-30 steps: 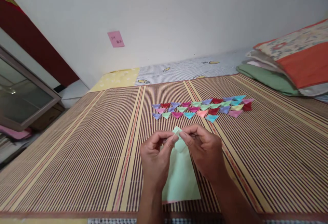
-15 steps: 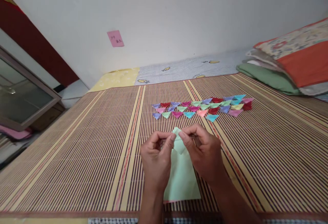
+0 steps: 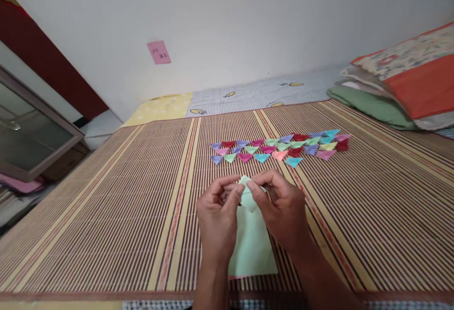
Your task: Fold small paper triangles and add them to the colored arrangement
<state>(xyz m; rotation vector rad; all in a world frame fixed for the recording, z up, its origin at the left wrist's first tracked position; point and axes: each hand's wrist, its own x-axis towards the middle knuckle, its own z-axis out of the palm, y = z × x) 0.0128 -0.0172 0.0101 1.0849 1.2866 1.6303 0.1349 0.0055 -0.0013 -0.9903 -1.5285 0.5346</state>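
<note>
folded paper piece [image 3: 247, 197]: pale mint green, small, with creased flat faces; it is showing matte and plain, with no print.
where it is sitting: it is being held just above the mat, between the two hands, over the far end of a larger green sheet [image 3: 252, 248].
pointing: one corner is poking up and away from the person above the fingertips, and a blunt tip is pointing down toward the person; its long axis is running roughly away from and toward the person, tilted slightly to the left at the top.
left hand [image 3: 216, 220]: it is closing narrowly, thumb and forefinger pinching the left edge of the folded paper piece, the other fingers curling in.
right hand [image 3: 282, 210]: it is pinching the right edge in the same way, thumb tip nearly meeting the left thumb.
green sheet: it is lying flat on the bamboo mat [image 3: 124, 206], long axis running away from the person, with a thin pink edge peeking out under its near side.
paper triangles [image 3: 280, 146]: many small folded ones in purple, red, pink, green and blue are lying in rows on the mat beyond the hands, well apart from them.
far side: a pink note [image 3: 158, 52] is sticking to the white wall, and stacked pillows [image 3: 407, 78] are resting at the right.
</note>
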